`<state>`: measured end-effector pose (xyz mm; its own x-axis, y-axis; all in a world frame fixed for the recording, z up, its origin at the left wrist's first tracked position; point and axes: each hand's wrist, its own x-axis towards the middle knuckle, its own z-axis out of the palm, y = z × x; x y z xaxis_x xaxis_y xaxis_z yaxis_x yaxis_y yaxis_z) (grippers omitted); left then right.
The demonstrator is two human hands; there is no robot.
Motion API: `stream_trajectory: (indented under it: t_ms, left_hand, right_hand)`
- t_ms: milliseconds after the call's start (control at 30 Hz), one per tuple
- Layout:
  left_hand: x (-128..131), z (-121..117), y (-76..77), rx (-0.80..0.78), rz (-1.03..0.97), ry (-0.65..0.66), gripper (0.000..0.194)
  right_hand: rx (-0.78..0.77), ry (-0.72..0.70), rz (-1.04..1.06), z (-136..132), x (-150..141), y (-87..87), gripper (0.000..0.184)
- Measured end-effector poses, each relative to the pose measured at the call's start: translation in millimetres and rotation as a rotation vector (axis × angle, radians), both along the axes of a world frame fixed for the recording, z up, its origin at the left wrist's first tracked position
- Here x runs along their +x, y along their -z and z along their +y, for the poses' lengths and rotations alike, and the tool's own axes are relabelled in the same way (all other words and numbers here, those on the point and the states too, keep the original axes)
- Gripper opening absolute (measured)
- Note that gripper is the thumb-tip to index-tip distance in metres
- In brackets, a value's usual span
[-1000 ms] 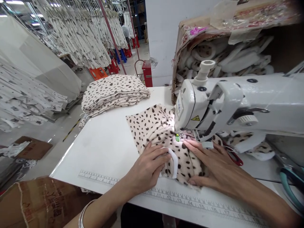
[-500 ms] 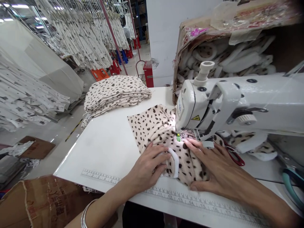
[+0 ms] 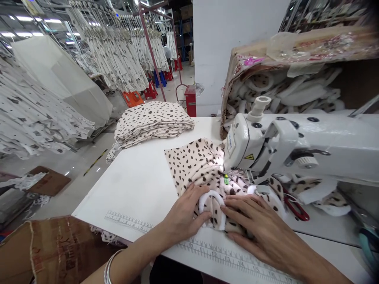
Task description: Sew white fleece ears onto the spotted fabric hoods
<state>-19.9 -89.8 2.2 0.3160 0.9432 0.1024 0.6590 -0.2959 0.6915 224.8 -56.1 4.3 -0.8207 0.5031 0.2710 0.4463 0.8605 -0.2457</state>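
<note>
Cream plush fabric with dark spots (image 3: 189, 159) lies bunched under the needle area of a white sewing machine (image 3: 237, 138). On its near part sits a piece with a curved white fluffy edge (image 3: 213, 195). My left hand (image 3: 188, 209) is closed on the left side of that piece, thumb below and fingers above. My right hand (image 3: 257, 221) lies with outstretched fingers on the fabric, its fingertips at the piece's right side. A small green and yellow piece (image 3: 226, 179) shows near the needle. The needle tip itself is hard to make out.
A folded stack of spotted fabric (image 3: 154, 122) stands at the back left of the white table (image 3: 118, 181). Behind the machine is a carton (image 3: 233, 71) of white-edged pieces. Red-handled snips (image 3: 297, 209) and teal-handled scissors (image 3: 367, 240) lie at right. A printed ruler (image 3: 207, 250) runs along the front edge.
My right hand has drawn back from beside the needle towards me, onto the white-edged piece. More of that piece's curved edge shows between my hands. The whole view has shifted slightly.
</note>
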Motion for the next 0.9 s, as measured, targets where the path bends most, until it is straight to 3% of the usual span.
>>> stream_trajectory:
  t_ms: [100, 300, 400, 533, 700, 900]
  left_hand:
    - [-1, -1, 3.6, -0.027, -0.01, -0.026, 0.06]
    - [-2, 0, 4.8, -0.024, -0.001, -0.032, 0.064]
    - [-1, 1, 2.0, -0.026, 0.005, -0.018, 0.062]
    - [-1, 3, -1.1, -0.061, -0.004, -0.005, 0.065]
    - [0, 4, -3.5, -0.017, -0.048, 0.022, 0.069]
    - [1, 5, -6.7, 0.004, -0.054, 0.04, 0.068]
  right_hand:
    - [-0.027, 0.009, 0.064, 1, 2, 0.5, 0.046]
    - [-0.255, 0.22, 0.09, 5, 6, 7.8, 0.058]
    - [-0.279, 0.202, -0.001, 5, 7, 7.2, 0.068]
    - [-0.31, 0.18, -0.041, 6, 8, 2.7, 0.066]
    - [-0.378, 0.186, -0.056, 6, 6, 2.0, 0.082]
    - [-0.392, 0.198, -0.057, 6, 5, 3.2, 0.082]
